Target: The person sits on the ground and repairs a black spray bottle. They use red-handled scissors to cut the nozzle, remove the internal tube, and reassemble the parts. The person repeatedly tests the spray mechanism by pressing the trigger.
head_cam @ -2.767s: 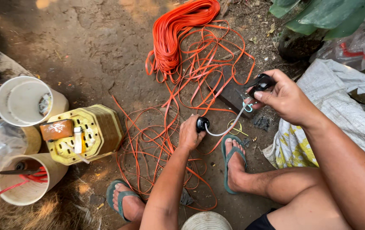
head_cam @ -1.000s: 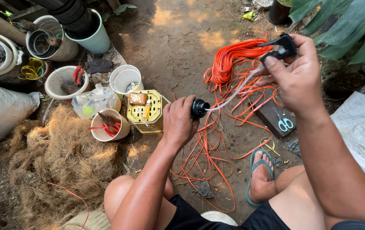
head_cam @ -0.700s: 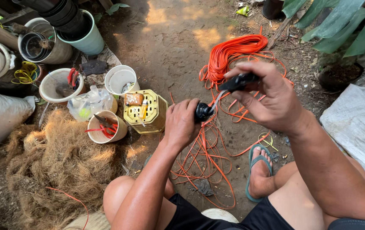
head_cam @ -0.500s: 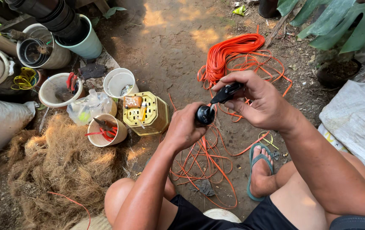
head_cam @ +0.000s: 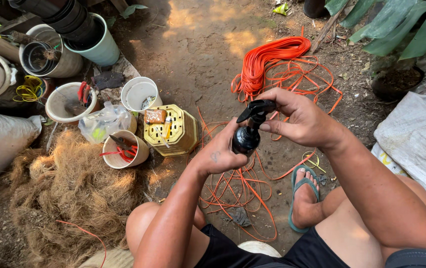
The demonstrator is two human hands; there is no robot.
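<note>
My left hand [head_cam: 221, 155] grips a small dark round bottle [head_cam: 246, 140] from below. On top of the bottle sits a black trigger spray head [head_cam: 256, 109], and my right hand [head_cam: 297, 117] is closed around it from the right. Both hands are held together above the dirt ground, in front of my knees. Beneath them lies a tangle of orange cord [head_cam: 277, 62], with a bundled coil of it farther off.
A yellow octagonal basket [head_cam: 171, 130] stands left of my hands, with white cups [head_cam: 123, 148] of red-handled tools, a plastic bag [head_cam: 104, 122] and pots [head_cam: 49, 55]. A pile of brown fibre [head_cam: 71, 186] lies lower left. White sacks [head_cam: 419, 139] lie right; my sandalled foot [head_cam: 304, 196] rests below.
My right hand has come down from upper right with the spray head and its tube, and set the head onto the bottle in my left hand.
</note>
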